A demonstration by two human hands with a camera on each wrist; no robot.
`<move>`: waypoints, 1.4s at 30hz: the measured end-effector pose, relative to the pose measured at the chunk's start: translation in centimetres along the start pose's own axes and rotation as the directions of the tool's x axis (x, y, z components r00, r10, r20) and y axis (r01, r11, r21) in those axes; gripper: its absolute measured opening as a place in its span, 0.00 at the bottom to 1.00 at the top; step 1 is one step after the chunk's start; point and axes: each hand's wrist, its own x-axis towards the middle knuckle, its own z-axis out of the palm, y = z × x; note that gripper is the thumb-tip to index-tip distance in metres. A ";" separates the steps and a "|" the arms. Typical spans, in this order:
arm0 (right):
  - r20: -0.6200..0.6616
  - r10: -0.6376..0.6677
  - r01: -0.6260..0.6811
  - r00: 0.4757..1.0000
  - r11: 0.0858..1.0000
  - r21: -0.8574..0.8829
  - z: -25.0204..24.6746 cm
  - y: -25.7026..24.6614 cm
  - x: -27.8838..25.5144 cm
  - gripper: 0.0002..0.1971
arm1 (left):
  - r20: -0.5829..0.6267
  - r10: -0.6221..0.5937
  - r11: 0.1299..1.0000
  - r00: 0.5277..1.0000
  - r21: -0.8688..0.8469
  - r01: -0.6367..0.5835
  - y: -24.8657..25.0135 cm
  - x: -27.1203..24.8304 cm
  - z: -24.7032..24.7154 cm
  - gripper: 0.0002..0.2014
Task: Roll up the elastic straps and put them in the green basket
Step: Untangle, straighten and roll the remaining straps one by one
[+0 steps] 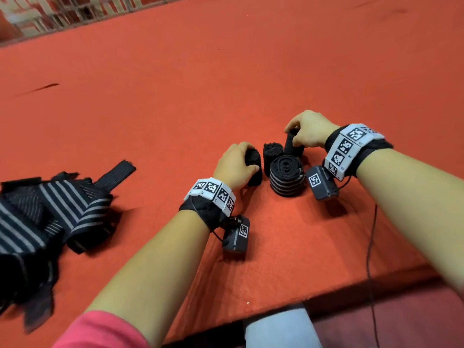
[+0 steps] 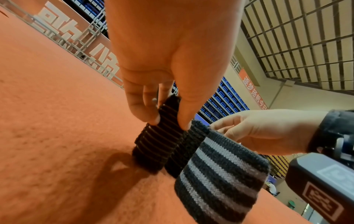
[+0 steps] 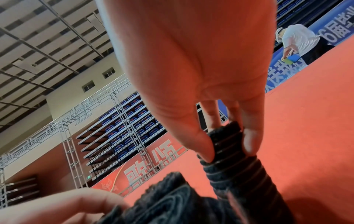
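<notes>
I am gripping one rolled strap with each hand on the red bench [image 1: 276,71]. My left hand [image 1: 232,165] is curling over a black roll [image 1: 254,169] standing on end; in the left wrist view its thumb and fingers [image 2: 141,106] are pinching the upper part of that ribbed roll [image 2: 159,145] from opposite sides, while the roll's base is resting on the bench.

My right hand [image 1: 310,130] is pinching the top of a taller black roll [image 1: 292,144], also standing upright. In the right wrist view the thumb and fingertips [image 3: 203,145] are closing on the top end of that roll [image 3: 235,163].

Between my two hands a third black roll [image 1: 272,151] is standing — just beside the left-hand roll. Nearer to me than both hands, a thicker striped roll [image 1: 286,175] of black and grey is sitting on end with its spiral facing up, close against the others.

Well to the left of my left hand, a loose pile of unrolled straps [image 1: 50,204] — black with grey stripes — is lying flat on the bench. The green basket is not visible in any view.
</notes>
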 end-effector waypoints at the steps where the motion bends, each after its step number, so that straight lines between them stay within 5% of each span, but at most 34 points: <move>1: 0.013 0.004 -0.004 1.000 1.000 -0.006 0.1 0.1 0.0 0.20 | 0.002 0.002 1.000 1.000 -0.001 -0.002 0.0 0.1 0.0 0.22; 26: 0.044 0.034 -0.035 0.998 0.999 0.016 0.3 -1.4 -2.2 0.20 | 0.048 -0.056 0.998 0.997 -0.030 0.058 -0.1 -1.5 -1.2 0.33; 33: -0.085 -0.035 0.039 0.996 0.998 0.045 -1.6 -6.4 -5.7 0.20 | -0.007 -0.076 0.997 0.997 0.001 0.076 -0.2 -5.3 -4.7 0.30; 42: -0.074 -0.235 0.239 0.969 0.970 0.051 1.1 -17.0 -10.0 0.20 | -0.098 -0.120 0.991 0.988 0.048 0.125 -3.7 -12.5 -11.7 0.28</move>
